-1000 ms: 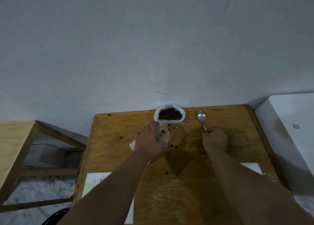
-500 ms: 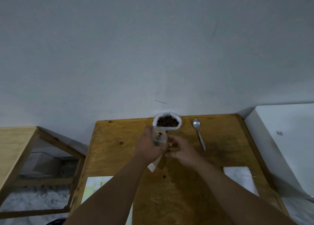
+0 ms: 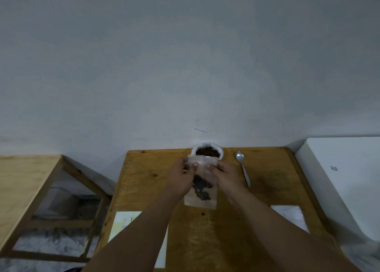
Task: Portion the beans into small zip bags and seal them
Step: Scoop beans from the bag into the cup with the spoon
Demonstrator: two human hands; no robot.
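Note:
A small clear zip bag [image 3: 202, 197] with dark beans in its lower half hangs upright above the wooden table [image 3: 267, 189]. My left hand [image 3: 182, 178] pinches its top left edge and my right hand [image 3: 225, 176] pinches its top right edge, thumbs on the zip strip. Behind the bag, at the table's far edge against the wall, a white plastic bag of beans [image 3: 207, 151] stands open. A metal spoon [image 3: 242, 168] lies on the table to the right of my right hand, bowl toward the wall.
A white sheet [image 3: 123, 226] lies at the table's near left and another white sheet [image 3: 290, 216] at the near right. A single bean [image 3: 203, 213] lies loose below the bag. A wooden frame table [image 3: 26, 189] stands left, a white surface [image 3: 339, 179] right.
My right hand let go of the spoon, which now lies on the table, and came to the zip bag. Both hands now hold the bag's top edge, flattened and upright.

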